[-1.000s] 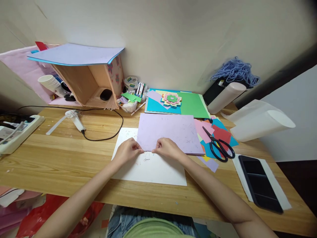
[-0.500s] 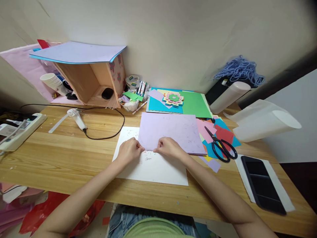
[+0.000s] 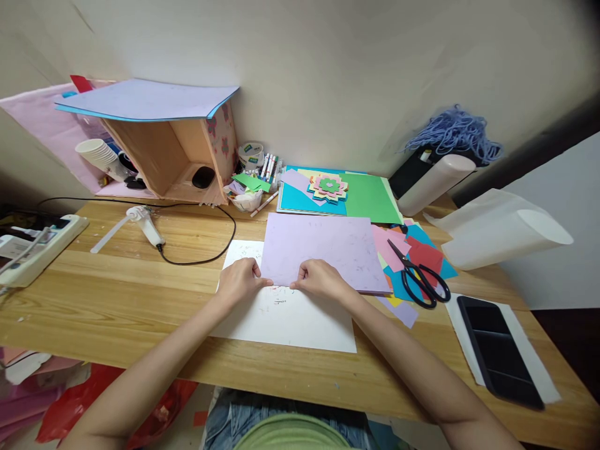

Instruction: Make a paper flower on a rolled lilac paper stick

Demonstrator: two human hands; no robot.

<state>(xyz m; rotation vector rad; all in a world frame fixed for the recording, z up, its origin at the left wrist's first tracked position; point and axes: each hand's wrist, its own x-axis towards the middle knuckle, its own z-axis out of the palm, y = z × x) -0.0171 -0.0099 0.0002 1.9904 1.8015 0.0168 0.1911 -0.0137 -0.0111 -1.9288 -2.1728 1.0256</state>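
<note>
A light purple sheet [image 3: 328, 247] lies partly over a white sheet [image 3: 300, 325] bearing small marks. At the purple sheet's lower left corner is my left hand [image 3: 240, 280], its thumb stretched along the near edge and its fingers curled on the sheet's left side. My right hand [image 3: 319, 278] is closed at the middle of the same near edge, thumb and fingers pinching the paper there. Just behind the purple sheet lies a layered paper flower [image 3: 329, 186] on a green sheet [image 3: 370, 197] and a blue one.
Black-handled scissors [image 3: 417, 275] rest on coloured scraps at the right, near a black phone [image 3: 499, 350]. A white glue gun [image 3: 146, 225] with a looping cable lies at the left. An open box [image 3: 222, 140] and a white paper roll [image 3: 501, 231] stand farther back.
My left hand has shifted slightly left, and its fingers have lifted away from the thumb. The right hand stays at the purple sheet's near edge.
</note>
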